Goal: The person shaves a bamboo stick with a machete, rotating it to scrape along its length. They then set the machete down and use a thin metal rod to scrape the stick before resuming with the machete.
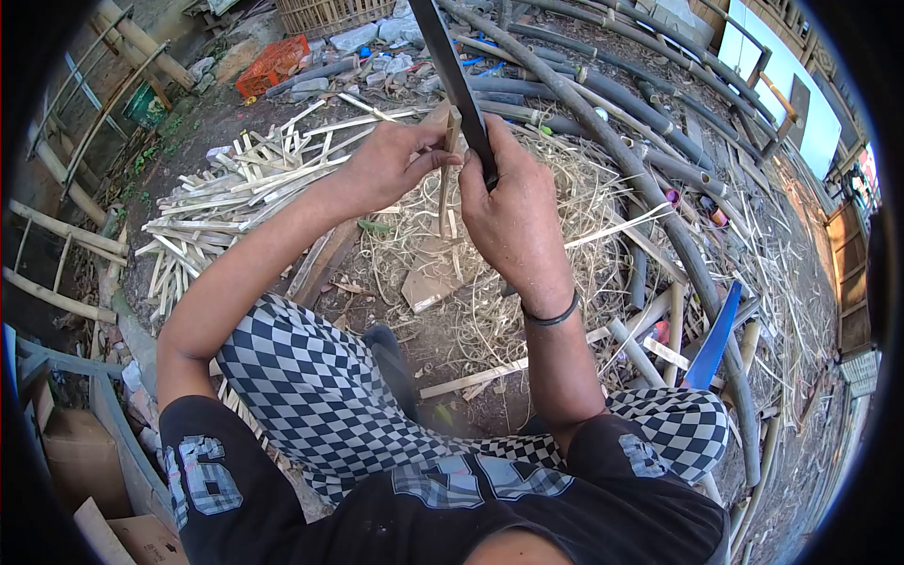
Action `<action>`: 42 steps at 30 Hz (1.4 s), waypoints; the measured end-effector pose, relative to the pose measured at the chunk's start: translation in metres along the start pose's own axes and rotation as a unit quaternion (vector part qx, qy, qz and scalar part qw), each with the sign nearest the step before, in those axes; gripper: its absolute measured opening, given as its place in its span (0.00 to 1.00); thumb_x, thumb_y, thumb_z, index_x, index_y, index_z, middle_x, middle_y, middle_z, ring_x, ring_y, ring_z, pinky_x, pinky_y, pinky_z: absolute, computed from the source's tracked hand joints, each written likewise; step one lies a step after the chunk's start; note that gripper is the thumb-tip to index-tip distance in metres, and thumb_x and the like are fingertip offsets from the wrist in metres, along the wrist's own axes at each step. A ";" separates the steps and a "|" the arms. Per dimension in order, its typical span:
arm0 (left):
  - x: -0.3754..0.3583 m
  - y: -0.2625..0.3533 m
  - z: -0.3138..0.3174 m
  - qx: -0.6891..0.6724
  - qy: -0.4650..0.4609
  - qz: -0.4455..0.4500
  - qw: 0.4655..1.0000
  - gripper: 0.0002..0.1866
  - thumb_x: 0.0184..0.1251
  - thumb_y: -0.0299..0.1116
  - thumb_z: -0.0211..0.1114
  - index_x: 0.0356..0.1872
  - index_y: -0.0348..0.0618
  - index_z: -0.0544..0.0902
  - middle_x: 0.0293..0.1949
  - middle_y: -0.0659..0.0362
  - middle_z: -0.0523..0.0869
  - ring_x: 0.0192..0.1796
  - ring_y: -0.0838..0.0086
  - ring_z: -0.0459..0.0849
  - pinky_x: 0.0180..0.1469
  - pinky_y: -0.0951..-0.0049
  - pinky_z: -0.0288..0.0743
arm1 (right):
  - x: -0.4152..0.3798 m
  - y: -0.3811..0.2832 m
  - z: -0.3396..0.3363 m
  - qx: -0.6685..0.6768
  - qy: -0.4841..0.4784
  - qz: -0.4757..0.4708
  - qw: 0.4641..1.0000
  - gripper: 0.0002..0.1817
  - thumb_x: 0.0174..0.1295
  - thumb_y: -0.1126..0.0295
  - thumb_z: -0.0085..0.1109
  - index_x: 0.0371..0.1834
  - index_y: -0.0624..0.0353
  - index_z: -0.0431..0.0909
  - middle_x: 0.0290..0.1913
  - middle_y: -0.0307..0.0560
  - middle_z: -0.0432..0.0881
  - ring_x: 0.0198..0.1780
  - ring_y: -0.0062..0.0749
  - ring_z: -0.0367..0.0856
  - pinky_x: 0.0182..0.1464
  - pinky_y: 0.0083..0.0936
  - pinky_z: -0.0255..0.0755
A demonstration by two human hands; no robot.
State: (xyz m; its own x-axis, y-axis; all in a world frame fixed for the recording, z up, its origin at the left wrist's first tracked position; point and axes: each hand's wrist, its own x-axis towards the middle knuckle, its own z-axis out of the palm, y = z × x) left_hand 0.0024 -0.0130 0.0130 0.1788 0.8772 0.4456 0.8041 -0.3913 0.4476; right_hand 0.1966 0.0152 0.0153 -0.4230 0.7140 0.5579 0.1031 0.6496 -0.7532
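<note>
My right hand (516,212) is wrapped round the dark handle of a long machete (450,71). Its blade points up and runs out past the top edge of the view. Close beside it, my left hand (394,162) pinches a thin bamboo strip (446,193) between thumb and fingers. The strip stands nearly upright, its upper part overlapping the blade's edge in this view. Below both hands, curled bamboo shavings (400,259) cover the ground around a flat brown piece (431,285).
A heap of split bamboo strips (245,198) lies at the left. Long bamboo poles (650,174) cross the right side, near a blue saw-like blade (716,339). An orange crate (273,68) stands at the back left, and a cardboard box (85,457) at the lower left.
</note>
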 end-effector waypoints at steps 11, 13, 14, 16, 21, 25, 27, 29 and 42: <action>-0.004 -0.027 0.000 0.017 -0.039 -0.025 0.999 0.12 0.71 0.34 0.65 0.49 0.38 0.85 0.39 0.44 0.90 0.45 0.52 0.90 0.50 0.58 0.82 | 0.012 0.023 -0.001 0.209 -0.208 0.113 0.949 0.21 0.72 0.67 0.59 0.66 0.58 0.75 0.24 0.39 0.79 0.22 0.16 0.78 0.23 0.23 0.72; -0.003 -0.021 -0.001 0.009 -0.031 -0.026 0.999 0.12 0.70 0.33 0.65 0.48 0.38 0.85 0.40 0.43 0.90 0.45 0.52 0.90 0.49 0.57 0.82 | 0.011 0.029 0.006 0.313 -0.199 0.125 0.920 0.19 0.72 0.71 0.55 0.65 0.61 0.76 0.24 0.38 0.79 0.19 0.16 0.77 0.21 0.20 0.69; -0.002 -0.018 -0.003 0.027 -0.047 -0.054 0.997 0.13 0.69 0.32 0.65 0.50 0.38 0.85 0.41 0.44 0.90 0.46 0.51 0.90 0.51 0.58 0.81 | 0.012 0.030 0.006 0.313 -0.198 0.126 0.920 0.19 0.72 0.71 0.55 0.65 0.61 0.76 0.24 0.38 0.79 0.19 0.16 0.77 0.21 0.20 0.69; 0.001 -0.014 -0.004 0.043 -0.063 -0.080 0.994 0.14 0.68 0.31 0.64 0.52 0.38 0.85 0.43 0.44 0.90 0.47 0.51 0.90 0.53 0.59 0.80 | 0.012 0.032 0.005 0.296 -0.201 0.158 0.920 0.20 0.69 0.73 0.54 0.64 0.59 0.76 0.26 0.43 0.80 0.22 0.27 0.81 0.27 0.28 0.75; 0.013 -0.025 0.006 0.032 -0.019 -0.042 0.998 0.18 0.71 0.45 0.68 0.47 0.37 0.87 0.36 0.44 0.89 0.41 0.50 0.89 0.46 0.57 0.81 | 0.026 0.031 0.002 0.059 -0.104 0.052 0.991 0.20 0.62 0.71 0.57 0.59 0.56 0.79 0.34 0.61 0.85 0.39 0.60 0.85 0.46 0.46 0.78; 0.029 -0.032 0.012 0.020 -0.004 -0.037 0.999 0.19 0.72 0.46 0.67 0.47 0.38 0.88 0.36 0.43 0.89 0.39 0.48 0.88 0.45 0.56 0.80 | 0.044 0.027 -0.008 -0.051 -0.078 0.042 0.995 0.23 0.61 0.72 0.57 0.61 0.56 0.80 0.38 0.65 0.86 0.43 0.60 0.87 0.49 0.47 0.79; 0.034 -0.032 0.013 0.015 0.001 -0.034 0.999 0.19 0.72 0.46 0.67 0.48 0.38 0.88 0.36 0.43 0.88 0.42 0.49 0.87 0.46 0.55 0.79 | 0.050 0.024 -0.015 -0.159 -0.086 0.010 0.984 0.25 0.60 0.73 0.56 0.63 0.58 0.79 0.39 0.66 0.86 0.44 0.61 0.86 0.51 0.48 0.79; 0.041 -0.034 0.015 0.032 -0.007 -0.035 0.999 0.19 0.72 0.46 0.67 0.48 0.39 0.88 0.37 0.43 0.88 0.45 0.49 0.87 0.48 0.54 0.79 | 0.053 0.027 -0.018 -0.167 -0.070 -0.007 0.983 0.25 0.60 0.75 0.53 0.63 0.61 0.78 0.38 0.67 0.86 0.40 0.59 0.87 0.46 0.46 0.81; 0.038 -0.043 0.001 0.004 0.002 -0.017 1.000 0.17 0.71 0.42 0.67 0.43 0.35 0.87 0.32 0.43 0.87 0.37 0.49 0.87 0.42 0.56 0.78 | 0.068 0.019 -0.011 0.096 -0.226 0.198 0.949 0.20 0.67 0.75 0.50 0.63 0.56 0.72 0.25 0.41 0.77 0.19 0.22 0.76 0.19 0.24 0.73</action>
State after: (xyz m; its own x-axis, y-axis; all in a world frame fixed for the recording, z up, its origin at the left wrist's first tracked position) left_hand -0.0250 0.0379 0.0100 0.1484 0.8892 0.4329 0.8138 -0.3585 0.4575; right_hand 0.1799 0.0789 0.0433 -0.7322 0.6797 0.0438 0.1869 0.2622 -0.9467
